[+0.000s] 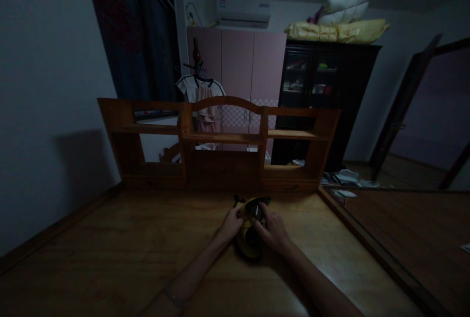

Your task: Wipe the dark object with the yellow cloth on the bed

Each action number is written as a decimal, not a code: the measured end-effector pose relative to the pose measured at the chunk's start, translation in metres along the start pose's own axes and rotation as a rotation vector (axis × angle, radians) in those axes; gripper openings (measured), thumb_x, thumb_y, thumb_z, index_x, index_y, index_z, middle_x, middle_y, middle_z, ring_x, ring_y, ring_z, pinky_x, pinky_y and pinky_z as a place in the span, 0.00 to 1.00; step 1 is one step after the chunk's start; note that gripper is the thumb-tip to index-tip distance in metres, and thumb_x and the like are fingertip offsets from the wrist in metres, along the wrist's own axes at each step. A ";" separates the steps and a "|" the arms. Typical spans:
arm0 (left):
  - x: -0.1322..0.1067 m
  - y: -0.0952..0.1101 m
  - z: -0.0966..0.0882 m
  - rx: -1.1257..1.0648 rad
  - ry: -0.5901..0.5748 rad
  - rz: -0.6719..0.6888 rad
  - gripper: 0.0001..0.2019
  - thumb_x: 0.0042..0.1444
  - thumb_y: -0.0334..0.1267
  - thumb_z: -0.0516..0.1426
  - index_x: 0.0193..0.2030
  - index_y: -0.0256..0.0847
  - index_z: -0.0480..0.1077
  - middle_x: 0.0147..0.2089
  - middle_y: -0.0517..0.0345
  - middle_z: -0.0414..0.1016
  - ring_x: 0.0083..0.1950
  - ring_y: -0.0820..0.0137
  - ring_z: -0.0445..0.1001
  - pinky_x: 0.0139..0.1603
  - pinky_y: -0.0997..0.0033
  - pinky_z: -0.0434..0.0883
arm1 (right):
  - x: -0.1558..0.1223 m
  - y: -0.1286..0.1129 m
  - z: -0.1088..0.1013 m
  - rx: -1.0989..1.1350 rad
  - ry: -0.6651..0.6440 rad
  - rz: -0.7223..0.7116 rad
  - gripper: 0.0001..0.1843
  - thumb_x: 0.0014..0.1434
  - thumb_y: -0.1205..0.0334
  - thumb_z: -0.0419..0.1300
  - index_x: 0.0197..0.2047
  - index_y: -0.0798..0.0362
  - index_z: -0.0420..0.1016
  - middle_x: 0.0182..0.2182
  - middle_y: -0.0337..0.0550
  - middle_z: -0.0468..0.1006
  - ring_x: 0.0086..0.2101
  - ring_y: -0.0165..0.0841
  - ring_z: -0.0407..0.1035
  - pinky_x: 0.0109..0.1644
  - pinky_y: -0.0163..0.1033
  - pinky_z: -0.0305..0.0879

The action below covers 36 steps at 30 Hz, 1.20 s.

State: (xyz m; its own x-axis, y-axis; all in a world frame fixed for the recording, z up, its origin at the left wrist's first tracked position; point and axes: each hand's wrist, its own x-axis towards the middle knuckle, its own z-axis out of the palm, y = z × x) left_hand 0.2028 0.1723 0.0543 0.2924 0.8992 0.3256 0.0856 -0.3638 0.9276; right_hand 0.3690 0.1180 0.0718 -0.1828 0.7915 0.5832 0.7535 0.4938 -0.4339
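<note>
A small yellow and black object (250, 246) lies on a wooden surface (121, 253) in front of me; in the dim light I cannot make out what it is. My left hand (232, 223) grips its left side with curled fingers. Closed on its right side, my right hand (270, 229) pinches the upper part with fingertips. Both hands meet over the object near the middle of the view.
A low wooden shelf unit (220, 136) stands at the far edge of the surface. Beyond it are a pink wardrobe (242, 72), a dark cabinet (323, 92) with bedding on top, and hanging clothes (200, 94). A raised wooden edge (370, 243) runs along the right.
</note>
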 end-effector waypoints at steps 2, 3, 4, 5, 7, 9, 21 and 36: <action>0.000 -0.003 0.000 0.053 0.032 -0.035 0.16 0.48 0.31 0.54 0.44 0.33 0.72 0.43 0.51 0.78 0.44 0.64 0.74 0.45 0.68 0.70 | 0.001 -0.003 0.000 0.050 -0.002 0.020 0.26 0.61 0.54 0.52 0.59 0.58 0.59 0.31 0.45 0.76 0.30 0.37 0.70 0.35 0.37 0.63; 0.000 -0.004 0.000 0.077 0.050 -0.048 0.14 0.49 0.33 0.54 0.43 0.33 0.73 0.41 0.52 0.78 0.42 0.64 0.74 0.42 0.69 0.70 | 0.001 -0.005 0.000 0.073 -0.004 0.031 0.25 0.62 0.54 0.52 0.59 0.57 0.59 0.30 0.44 0.76 0.30 0.36 0.70 0.34 0.37 0.62; -0.001 -0.004 0.000 0.093 0.065 -0.060 0.13 0.50 0.35 0.54 0.41 0.33 0.73 0.39 0.51 0.79 0.40 0.63 0.75 0.39 0.69 0.70 | 0.002 -0.006 -0.001 0.093 -0.003 0.040 0.25 0.62 0.54 0.52 0.59 0.57 0.58 0.30 0.43 0.75 0.29 0.36 0.70 0.33 0.36 0.62; -0.003 -0.003 0.000 0.101 0.078 -0.069 0.13 0.51 0.37 0.54 0.41 0.32 0.74 0.38 0.51 0.79 0.39 0.63 0.75 0.37 0.70 0.70 | 0.002 -0.008 -0.001 0.111 -0.001 0.046 0.25 0.62 0.54 0.52 0.60 0.56 0.58 0.30 0.43 0.75 0.29 0.35 0.70 0.33 0.36 0.61; -0.007 0.001 0.000 0.123 0.107 -0.063 0.14 0.52 0.38 0.53 0.40 0.33 0.73 0.37 0.51 0.79 0.38 0.63 0.74 0.36 0.71 0.69 | 0.002 -0.011 -0.002 0.135 0.004 0.049 0.26 0.62 0.54 0.52 0.60 0.55 0.58 0.31 0.43 0.75 0.29 0.35 0.70 0.32 0.35 0.61; -0.010 0.007 -0.001 0.180 0.128 -0.017 0.13 0.54 0.38 0.52 0.42 0.35 0.73 0.38 0.51 0.78 0.38 0.64 0.74 0.36 0.72 0.68 | 0.002 -0.013 -0.003 0.152 0.003 0.042 0.26 0.62 0.54 0.52 0.61 0.55 0.57 0.29 0.42 0.75 0.27 0.34 0.69 0.31 0.35 0.60; -0.006 0.001 0.004 -0.263 -0.148 -0.080 0.24 0.45 0.27 0.54 0.52 0.36 0.66 0.49 0.51 0.74 0.48 0.65 0.72 0.50 0.67 0.68 | 0.001 -0.006 -0.003 0.039 -0.012 0.002 0.28 0.59 0.53 0.55 0.58 0.59 0.60 0.33 0.48 0.77 0.31 0.39 0.72 0.35 0.39 0.65; -0.017 0.030 -0.002 0.598 0.113 -0.065 0.13 0.59 0.39 0.49 0.37 0.39 0.74 0.33 0.48 0.77 0.36 0.65 0.75 0.35 0.73 0.63 | 0.003 -0.022 -0.011 0.147 0.068 0.063 0.24 0.58 0.57 0.55 0.57 0.53 0.61 0.32 0.42 0.76 0.29 0.34 0.71 0.32 0.34 0.63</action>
State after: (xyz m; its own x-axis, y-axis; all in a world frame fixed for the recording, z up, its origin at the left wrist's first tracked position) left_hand 0.1984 0.1471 0.0767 0.1688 0.9325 0.3193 0.6291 -0.3513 0.6934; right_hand 0.3588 0.1053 0.0912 -0.0913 0.7986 0.5949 0.6609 0.4955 -0.5636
